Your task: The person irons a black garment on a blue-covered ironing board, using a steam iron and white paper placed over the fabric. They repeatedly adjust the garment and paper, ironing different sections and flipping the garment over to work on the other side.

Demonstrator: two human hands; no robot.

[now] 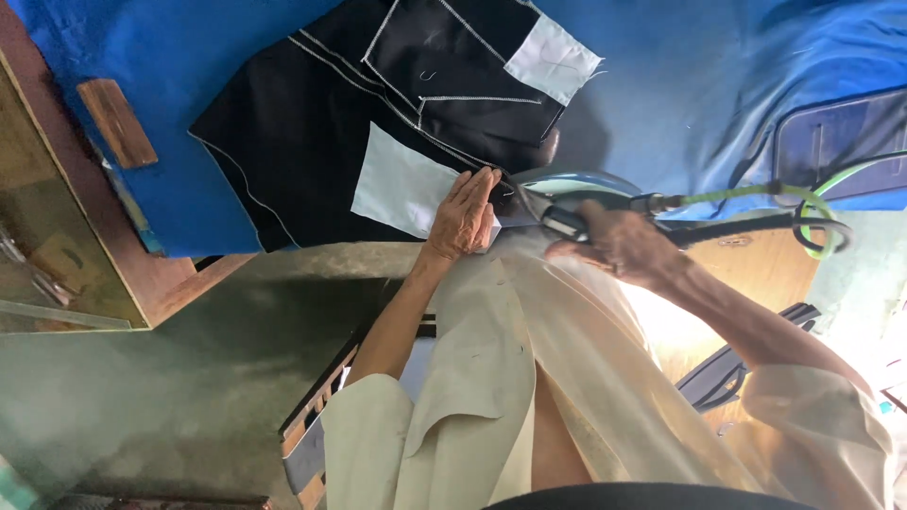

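A black garment (312, 123) with white stitching lies on a blue-covered board (690, 85). A white cloth piece (397, 184) rests on its near edge, and another white patch (553, 61) sits farther up. My left hand (463, 217) presses flat on the near white piece, fingers together and pointing away from me. My right hand (624, 247) grips the handle of a steam iron (567, 194), whose shiny sole lies right beside my left fingertips. A green hose (756, 194) and a black cable (746, 227) trail off to the right from the iron.
A small wooden block (115, 123) lies on the blue cover at the left. A wooden table edge (175, 283) and a glass-fronted cabinet (47, 246) stand further left. A grey padded rest (841, 142) sits at the right. My cream shirt (491, 397) fills the bottom.
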